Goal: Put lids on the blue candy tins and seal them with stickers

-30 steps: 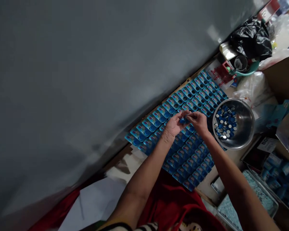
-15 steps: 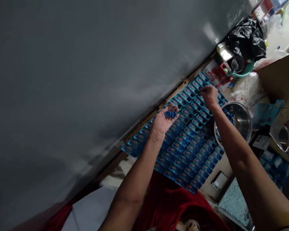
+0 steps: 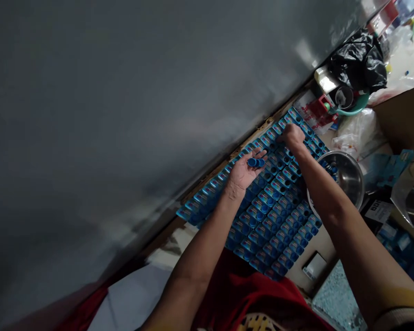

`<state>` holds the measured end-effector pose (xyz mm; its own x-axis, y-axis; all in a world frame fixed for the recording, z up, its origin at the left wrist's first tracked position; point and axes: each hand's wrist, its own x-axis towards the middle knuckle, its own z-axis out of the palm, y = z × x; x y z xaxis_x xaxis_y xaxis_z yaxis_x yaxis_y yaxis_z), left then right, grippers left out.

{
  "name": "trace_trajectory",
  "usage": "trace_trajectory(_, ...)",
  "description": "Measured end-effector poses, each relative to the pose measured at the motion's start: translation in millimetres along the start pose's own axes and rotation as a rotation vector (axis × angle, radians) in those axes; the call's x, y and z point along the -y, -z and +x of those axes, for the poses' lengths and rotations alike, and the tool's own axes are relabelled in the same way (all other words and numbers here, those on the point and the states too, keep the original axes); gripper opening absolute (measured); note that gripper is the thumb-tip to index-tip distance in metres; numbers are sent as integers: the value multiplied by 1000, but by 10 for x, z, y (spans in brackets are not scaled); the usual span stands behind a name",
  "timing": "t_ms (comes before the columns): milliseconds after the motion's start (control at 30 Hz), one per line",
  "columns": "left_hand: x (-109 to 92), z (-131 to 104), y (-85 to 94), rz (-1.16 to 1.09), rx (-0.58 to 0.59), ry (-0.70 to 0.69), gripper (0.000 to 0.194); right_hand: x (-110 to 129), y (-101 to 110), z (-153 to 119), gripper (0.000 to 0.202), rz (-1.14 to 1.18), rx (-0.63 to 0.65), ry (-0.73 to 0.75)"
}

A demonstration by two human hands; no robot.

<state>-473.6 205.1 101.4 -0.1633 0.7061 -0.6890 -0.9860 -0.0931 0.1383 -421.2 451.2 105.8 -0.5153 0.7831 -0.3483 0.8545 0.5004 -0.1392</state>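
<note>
My left hand [image 3: 240, 174] is palm up over the blue cards, fingers stretched out, with a few small round blue caps [image 3: 256, 162] resting on them. Farther along the rows, my right hand [image 3: 293, 136] reaches down with its fingers closed at the cards; whatever its fingertips hold is hidden. Beneath both hands lie many blue printed cards [image 3: 262, 198] in tight slanting rows. Some show a dark round spot, while others, nearer my body, have a blue disc there. A metal bowl [image 3: 357, 184] containing small blue pieces stands beside my right forearm, which covers part of it.
A grey wall [image 3: 124, 115] borders the rows on the left. At the far end are a red-and-white packet [image 3: 307, 106], a teal basin [image 3: 357, 106] and a black plastic bag [image 3: 360, 59]. A cardboard box [image 3: 403, 119] stands right. A small white-topped box [image 3: 314, 265] lies near my right arm.
My right hand has shifted left along the card rows, still with closed fingers. My left hand has moved slightly right, the caps still on it. The view has shifted a little.
</note>
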Motion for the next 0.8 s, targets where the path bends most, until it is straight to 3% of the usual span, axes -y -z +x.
trace_trajectory(100, 58, 26, -71, 2, -5, 4, 37, 90, 110, -30, 21, -68, 92, -116)
trace_trajectory(167, 91, 34, -97, 0, -22, -1, 35, 191, 181, -195, 26, -106, 83, -62)
trace_trajectory(267, 132, 56, -75, -27, -28, -8, 34, 300, 178, -650, 25, -88, 7, 87)
trace_trajectory(400, 191, 108, 3, -78, -59, 11, 39, 306, -86, -1321, 27, 72, 103, 250)
trace_trajectory(500, 243, 130, 35, -86, -95, 31, 41, 259, -338, -1581, 30, 203, 70, 259)
trace_trajectory(567, 264, 124, 43, -102, -96, 37, 42, 222, -436, -1588, 28, 307, 15, 231)
trace_trajectory(667, 250, 88, 51, -121, -70, 32, 42, 177, -425, -1393, 23, 406, -67, 127)
trace_trajectory(800, 153, 25, 70, -80, -57, -14, 42, 194, -253, -955, 23, 216, -128, 51)
